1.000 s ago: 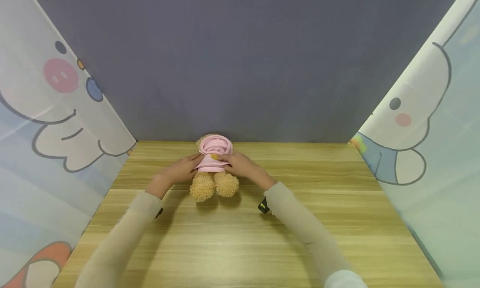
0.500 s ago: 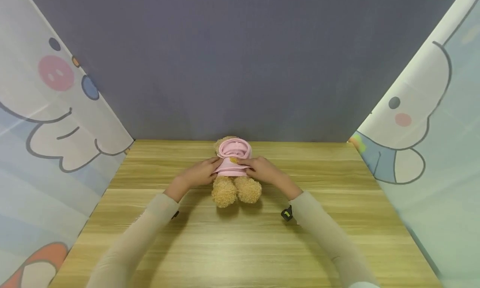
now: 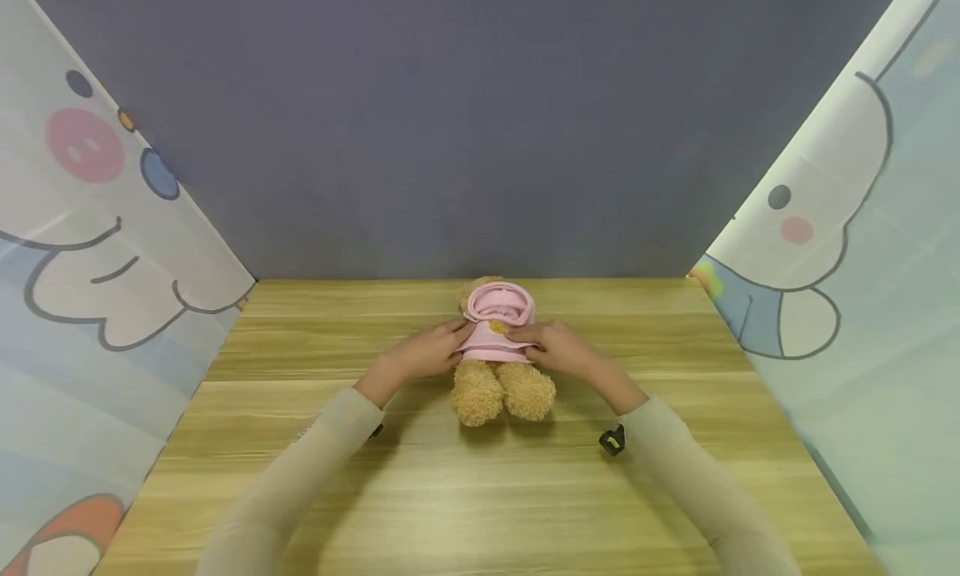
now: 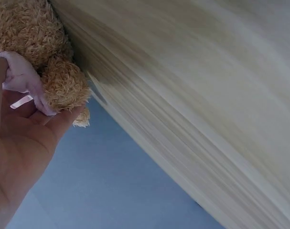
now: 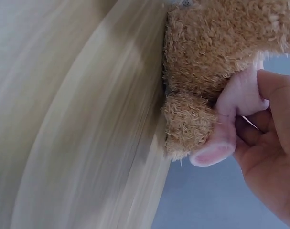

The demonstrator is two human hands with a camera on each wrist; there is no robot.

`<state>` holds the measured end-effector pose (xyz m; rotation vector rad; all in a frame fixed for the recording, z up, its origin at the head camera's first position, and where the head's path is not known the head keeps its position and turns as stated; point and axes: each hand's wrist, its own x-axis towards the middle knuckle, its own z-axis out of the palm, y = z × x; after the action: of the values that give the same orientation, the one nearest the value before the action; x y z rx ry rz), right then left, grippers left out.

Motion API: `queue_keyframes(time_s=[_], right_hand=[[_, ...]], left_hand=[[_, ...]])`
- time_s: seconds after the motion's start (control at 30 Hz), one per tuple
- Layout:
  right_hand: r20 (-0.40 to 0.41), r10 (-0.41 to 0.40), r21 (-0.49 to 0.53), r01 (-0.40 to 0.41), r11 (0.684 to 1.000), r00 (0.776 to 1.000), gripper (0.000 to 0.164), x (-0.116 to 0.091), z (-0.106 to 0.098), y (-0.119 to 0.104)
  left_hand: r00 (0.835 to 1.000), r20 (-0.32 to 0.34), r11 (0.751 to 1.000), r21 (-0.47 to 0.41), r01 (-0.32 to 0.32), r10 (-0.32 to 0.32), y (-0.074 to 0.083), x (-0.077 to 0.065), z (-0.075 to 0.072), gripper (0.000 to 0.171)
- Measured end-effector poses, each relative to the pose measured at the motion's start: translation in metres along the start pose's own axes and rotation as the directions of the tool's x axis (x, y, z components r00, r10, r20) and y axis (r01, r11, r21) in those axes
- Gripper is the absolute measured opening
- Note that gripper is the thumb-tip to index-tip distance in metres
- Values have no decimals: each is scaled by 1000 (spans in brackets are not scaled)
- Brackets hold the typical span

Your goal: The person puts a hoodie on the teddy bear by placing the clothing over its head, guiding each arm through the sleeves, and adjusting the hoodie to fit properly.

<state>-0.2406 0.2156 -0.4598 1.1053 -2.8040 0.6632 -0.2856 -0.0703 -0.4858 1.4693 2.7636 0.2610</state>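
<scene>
Left grip (image 3: 423,351) and right grip (image 3: 566,349) pinch opposite sides of the pink top (image 3: 491,343) on the bear (image 3: 477,394); its yellow badge (image 3: 498,327) is too small to read.

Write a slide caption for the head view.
Left hand and right hand hold the pink top of a stuffed toy at a table.

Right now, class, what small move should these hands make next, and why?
Probably, the right hand should ease the open pink cuff toward the furry limb beside it, while the left hand steadies the pink garment. Both hands pinch the garment, and the right wrist view shows the cuff lying next to that limb, not around it.
</scene>
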Motion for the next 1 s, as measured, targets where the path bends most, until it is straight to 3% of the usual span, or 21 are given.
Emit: queue_keyframes(time_s=[0.17,0.33,0.5,0.63,0.87,1.0], right_hand=[[-6,-9,9,9,1000,1000,35,-13,-4,1],[17,-36,1,36,999,999,34,-25,-3,-6],[18,-27,8,26,1000,999,38,-28,-2,-15],[8,-43,5,43,999,999,40,-25,1,-14],[-22,-66,38,67,997,998,43,-16,19,-7],[-9,-72,60,73,996,997,43,-9,20,-5]], left_hand=[[999,-3,999,9,-33,33,11,4,6,65],[998,11,998,25,-55,54,21,-6,14,65],[999,-2,999,21,-33,33,24,-13,17,65],[999,7,999,11,-32,32,19,-15,11,63],[1000,7,993,121,-5,4,10,-21,-7,58],[1000,-6,992,125,-16,17,8,-24,-13,56]])
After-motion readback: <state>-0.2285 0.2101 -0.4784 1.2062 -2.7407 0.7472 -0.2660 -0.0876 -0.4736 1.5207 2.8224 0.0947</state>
